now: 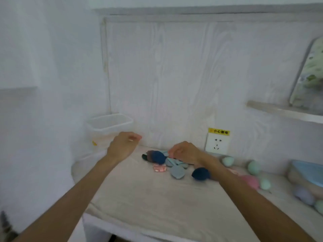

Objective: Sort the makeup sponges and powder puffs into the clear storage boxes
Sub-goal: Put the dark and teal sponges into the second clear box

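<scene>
A pale cloth-covered table (157, 198) fills the lower middle of the frame, backed by a whitish wood-grain wall panel (166, 75). At the table's far left corner stands a clear plastic storage box (109, 127) with an open top; nothing shows plainly inside it (the picture is blurred). Just in front of it, centre-left, hangs the left hand (122, 145), fingers loosely curled and holding nothing I can make out.

In the middle of the frame the right hand (185, 152) lies on top of a small heap of flat powder puffs (167, 163), its fingertips seeming to pinch the edge of a pale blue puff (172, 158), though the blur leaves that unsure. Two dark blue puffs (201, 173), a grey-blue one and a small pink patterned one lie in the heap, with others half hidden.

Toward the right edge sit egg-shaped makeup sponges (254, 167): four mint green, one pink, one lilac. A white wall socket (217, 144) with a yellow sticker sits behind the heap.
</scene>
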### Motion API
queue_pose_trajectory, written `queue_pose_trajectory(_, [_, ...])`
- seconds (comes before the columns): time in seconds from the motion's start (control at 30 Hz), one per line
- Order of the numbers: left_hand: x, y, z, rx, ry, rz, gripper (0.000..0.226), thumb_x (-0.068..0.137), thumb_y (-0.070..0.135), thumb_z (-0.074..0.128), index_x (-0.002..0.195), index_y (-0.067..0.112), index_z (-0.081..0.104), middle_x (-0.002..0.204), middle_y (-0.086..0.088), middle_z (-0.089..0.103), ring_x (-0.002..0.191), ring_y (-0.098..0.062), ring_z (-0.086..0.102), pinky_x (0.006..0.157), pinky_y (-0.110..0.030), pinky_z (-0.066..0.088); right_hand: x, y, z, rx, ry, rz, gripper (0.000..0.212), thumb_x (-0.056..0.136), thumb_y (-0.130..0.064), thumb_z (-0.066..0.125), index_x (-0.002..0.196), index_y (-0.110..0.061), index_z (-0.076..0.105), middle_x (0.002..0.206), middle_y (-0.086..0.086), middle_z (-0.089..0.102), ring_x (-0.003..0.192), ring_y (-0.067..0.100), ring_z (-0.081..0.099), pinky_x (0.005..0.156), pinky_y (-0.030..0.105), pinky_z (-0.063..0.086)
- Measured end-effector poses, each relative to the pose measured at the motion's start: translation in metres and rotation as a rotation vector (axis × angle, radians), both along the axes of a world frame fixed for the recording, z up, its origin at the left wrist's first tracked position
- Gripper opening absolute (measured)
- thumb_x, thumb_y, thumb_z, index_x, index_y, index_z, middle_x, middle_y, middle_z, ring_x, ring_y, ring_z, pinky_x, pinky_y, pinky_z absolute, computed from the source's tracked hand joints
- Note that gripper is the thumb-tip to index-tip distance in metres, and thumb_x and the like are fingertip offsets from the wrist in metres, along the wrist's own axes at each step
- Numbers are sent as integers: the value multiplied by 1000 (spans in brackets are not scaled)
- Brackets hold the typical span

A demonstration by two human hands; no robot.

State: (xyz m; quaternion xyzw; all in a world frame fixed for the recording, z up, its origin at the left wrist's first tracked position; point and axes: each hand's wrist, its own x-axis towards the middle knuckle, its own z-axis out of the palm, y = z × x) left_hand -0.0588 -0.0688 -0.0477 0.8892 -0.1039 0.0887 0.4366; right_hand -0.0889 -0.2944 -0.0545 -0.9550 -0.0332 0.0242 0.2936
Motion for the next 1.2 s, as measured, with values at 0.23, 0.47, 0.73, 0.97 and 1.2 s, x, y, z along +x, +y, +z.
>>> queue_pose_trajectory(0.23, [43, 78, 8, -373, -129, 540, 42, 93, 17, 48, 134, 12, 44, 139, -14, 42, 131, -29, 36, 102, -43, 39, 80, 110, 3, 365, -8, -5, 53, 100, -34, 39, 149, -17, 25, 155, 4, 26, 140, 22, 32, 113, 33, 29])
queue_pose_trajectory(0.47, [68, 84, 0, -537, 165, 347, 57, 98, 24, 43, 143, -5, 22, 132, -16, 42, 110, -26, 45, 77, -33, 44, 114, 151, 3, 1000, 207, -79, 70, 99, -36, 43, 152, -10, 5, 158, 6, 15, 144, 20, 23, 118, 36, 24])
queue_pose_trajectory(0.73, [54, 81, 19, -742, 104, 170, 21, 89, 0, 53, 109, 7, 52, 105, -13, 49, 70, -17, 48, 68, -28, 43, 78, 136, 23, 1236, 99, -211, 55, 93, -31, 57, 138, -5, 38, 125, 4, 47, 125, 24, 50, 101, 34, 47])
queue_pose_trajectory(0.97, [-36, 35, 1, -790, 334, -150, 75, 57, 10, 72, 127, -2, 49, 124, -20, 58, 95, -27, 58, 71, -24, 57, -21, 54, 17, 1045, 43, -490, 39, 84, -37, 67, 107, -8, 53, 98, 5, 56, 84, 17, 60, 65, 25, 55])
queue_pose_trajectory(1.2, [-104, -27, -43, -490, 522, -152, 65, 72, 12, 78, 127, 9, 43, 142, -8, 43, 108, -26, 59, 74, -34, 55, -148, -18, -25, 1033, 111, -569, 26, 84, -28, 68, 98, -8, 59, 83, 8, 60, 69, 21, 67, 62, 29, 58])
